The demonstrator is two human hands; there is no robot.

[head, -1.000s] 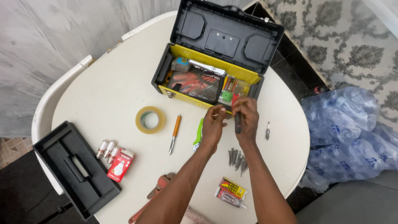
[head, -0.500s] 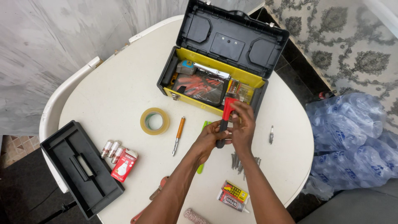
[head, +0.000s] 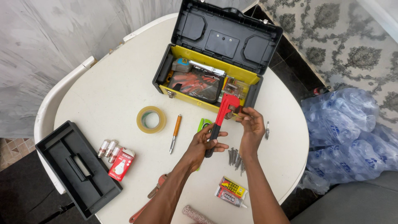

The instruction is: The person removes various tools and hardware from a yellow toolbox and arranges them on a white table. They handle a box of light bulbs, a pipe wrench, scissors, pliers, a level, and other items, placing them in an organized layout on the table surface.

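Holding a red pipe wrench with a black grip (head: 220,123) over the white round table (head: 103,95), just in front of the open yellow-and-black plastic toolbox (head: 209,72) — that's where things stand. The left hand (head: 203,143) is wrapped around the black handle, and the right hand (head: 250,124) has its fingertips pinched up at the red jaw end, near the adjuster as far as I can tell.

Progress-wise I'd call it about midway: the wrench is out of the box and off the table, while plenty is laid out loose — a roll of clear yellowish tape (head: 151,119), an orange-handled screwdriver (head: 175,133), a pile of dark nails (head: 236,157), two small glue tubes (head: 230,193) and a few small bulbs beside a red carton (head: 121,164).

Inside the box: a red-and-black flat pouch or tool set, something blue-grey at the left end, a shiny metal piece along the back. The black lift-out tray (head: 76,168) sits at the table's edge with nothing visible in it.
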